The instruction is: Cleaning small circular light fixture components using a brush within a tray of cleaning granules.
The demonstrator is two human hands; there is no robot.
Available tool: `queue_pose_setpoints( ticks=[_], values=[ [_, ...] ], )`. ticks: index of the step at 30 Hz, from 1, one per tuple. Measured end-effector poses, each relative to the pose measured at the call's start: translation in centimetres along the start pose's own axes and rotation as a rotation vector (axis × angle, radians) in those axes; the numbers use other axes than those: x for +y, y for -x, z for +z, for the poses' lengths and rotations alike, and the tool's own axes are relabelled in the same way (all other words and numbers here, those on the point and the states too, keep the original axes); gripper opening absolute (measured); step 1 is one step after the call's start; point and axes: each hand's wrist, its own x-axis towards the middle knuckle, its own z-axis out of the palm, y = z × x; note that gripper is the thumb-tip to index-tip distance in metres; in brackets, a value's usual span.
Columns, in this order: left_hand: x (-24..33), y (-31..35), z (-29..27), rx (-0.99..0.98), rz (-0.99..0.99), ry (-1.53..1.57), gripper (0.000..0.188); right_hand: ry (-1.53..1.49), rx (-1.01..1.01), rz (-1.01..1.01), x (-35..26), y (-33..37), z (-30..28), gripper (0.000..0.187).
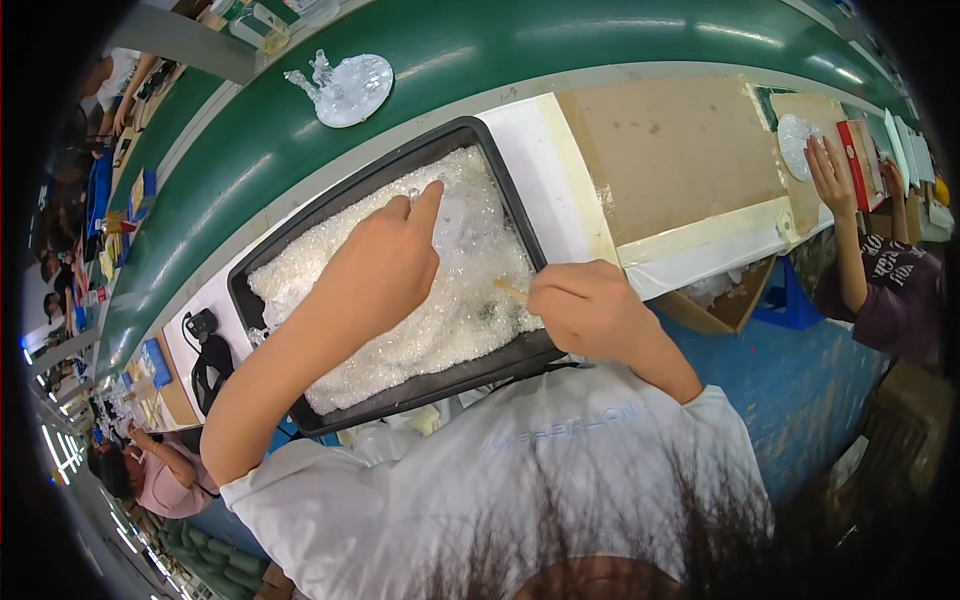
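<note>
A black rectangular tray in front of me holds a heap of white and clear glittering granules. My left hand reaches over the heap, index finger stretched forward and thumb bent beside it. Between them shows a bit of a clear, glassy piece; its greater part is hidden or blends into the granules. At the tray's right side, my right hand is closed round a thin, yellowish stick-like tool. Its pale tip points left over the granules, and the fist covers the other end.
Beyond the tray, a clear figurine on a round base lies on the green belt. Brown cardboard covers the bench at right. A co-worker's hand is by another clear round piece. A black cable lies left.
</note>
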Motion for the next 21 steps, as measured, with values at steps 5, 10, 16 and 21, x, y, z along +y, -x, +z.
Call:
queue_pose_setpoints(
  ticks=[5, 10, 16, 21],
  values=[
    [-0.6, -0.9, -0.5, -0.062, 0.165, -0.102, 0.055, 0.117, -0.244, 0.034, 0.1, 0.0, 0.7, 0.015],
    [-1.3, -1.2, -0.8, -0.081, 0.192, -0.077, 0.054, 0.0, 0.216, -0.061, 0.0, -1.2, 0.3, 0.014],
    [-0.7, -1.4, -2.2, -0.113, 0.156, -0.032, 0.055, 0.019, 0.071, -0.058, 0.7, -1.5, 1.7, 0.014],
    [-1.7, -1.6, -5.7, -0.011, 0.156, 0.079, 0.045, 0.015, 0.036, 0.013, -0.1, -0.3, -0.4, 0.014]
  ],
)
